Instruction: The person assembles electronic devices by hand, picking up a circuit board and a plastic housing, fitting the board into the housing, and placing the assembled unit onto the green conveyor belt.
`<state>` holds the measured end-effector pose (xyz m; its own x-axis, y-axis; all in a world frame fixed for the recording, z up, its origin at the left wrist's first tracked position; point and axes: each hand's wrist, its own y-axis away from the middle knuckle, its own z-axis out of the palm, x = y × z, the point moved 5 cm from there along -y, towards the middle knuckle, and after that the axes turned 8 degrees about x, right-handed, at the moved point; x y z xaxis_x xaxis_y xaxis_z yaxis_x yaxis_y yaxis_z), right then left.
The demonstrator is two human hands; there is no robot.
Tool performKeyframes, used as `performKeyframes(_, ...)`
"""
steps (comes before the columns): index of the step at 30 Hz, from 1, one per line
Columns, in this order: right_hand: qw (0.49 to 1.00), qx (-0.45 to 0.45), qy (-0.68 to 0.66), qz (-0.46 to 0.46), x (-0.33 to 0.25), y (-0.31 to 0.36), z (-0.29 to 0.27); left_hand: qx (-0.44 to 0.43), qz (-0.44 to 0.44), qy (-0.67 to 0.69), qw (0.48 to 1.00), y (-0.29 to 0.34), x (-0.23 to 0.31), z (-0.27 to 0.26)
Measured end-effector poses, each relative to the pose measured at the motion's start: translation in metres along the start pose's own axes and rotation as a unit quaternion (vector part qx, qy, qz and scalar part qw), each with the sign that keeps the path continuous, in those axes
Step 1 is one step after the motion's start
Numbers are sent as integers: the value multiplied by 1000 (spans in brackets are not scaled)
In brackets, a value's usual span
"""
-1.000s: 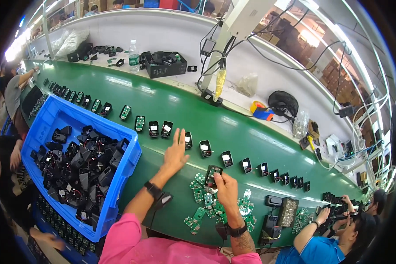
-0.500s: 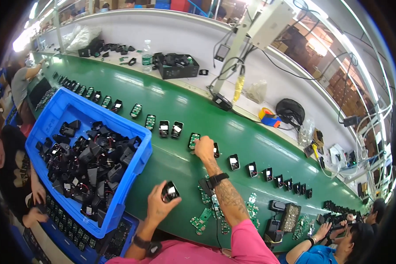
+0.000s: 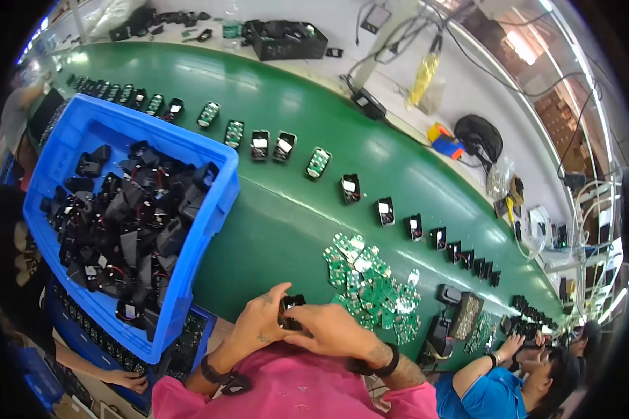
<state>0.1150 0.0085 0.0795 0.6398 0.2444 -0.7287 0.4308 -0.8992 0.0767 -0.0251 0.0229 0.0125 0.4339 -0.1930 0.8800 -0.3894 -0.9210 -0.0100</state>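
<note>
Close to my chest, my left hand (image 3: 261, 320) is closed round a small black plastic housing (image 3: 291, 304), thumb and fingers at its sides. My right hand (image 3: 334, 329) meets it there, fingers bent against the housing and covering part of it. What lies under those fingertips is hidden. Beyond my hands, a loose heap of green circuit boards (image 3: 370, 279) lies on the green table (image 3: 272, 230). Across the table runs a line of similar housings, some showing a green board (image 3: 319, 162), others a white patch inside a black shell (image 3: 351, 188).
A blue crate (image 3: 220, 199) full of black housings stands at my left. At right are a brown box of small parts (image 3: 466, 315) and a co-worker in blue (image 3: 489, 391). Another person's hand (image 3: 127, 380) rests by trays at lower left. A black box (image 3: 286, 43) sits on the back ledge.
My right hand has come back from the line of housings to the one in my left hand. Both hands are now together near my body. The view has tilted downward.
</note>
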Motion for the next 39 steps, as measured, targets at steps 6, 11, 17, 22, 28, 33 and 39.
performKeyframes(6, 983, 101, -128, 88, 21, 41, 22, -118, 97, 18, 988, 9, 22, 4)
performKeyframes(11, 926, 259, -201, 186, 38, 81, 15, -225, 65, 204, 951, 40, 9, 19)
performKeyframes(17, 941, 261, 133, 169, 57, 92, 26, -248, -96, 443, 856, 62, -15, 36)
performKeyframes(22, 927, 297, 108, 201, 72, 100, 44, -199, -225, 626, 720, 60, -8, 45)
performKeyframes(28, 934, 304, 95, 162, 76, 99, 19, -147, -302, 674, 658, 57, -7, 59)
performKeyframes(33, 953, 189, 220, 85, 86, 80, 1, -145, -273, 532, 788, 57, -10, 62)
performKeyframes(39, 953, 190, 236, 0, 95, 79, -1, -39, -75, 275, 958, 35, 13, 47)
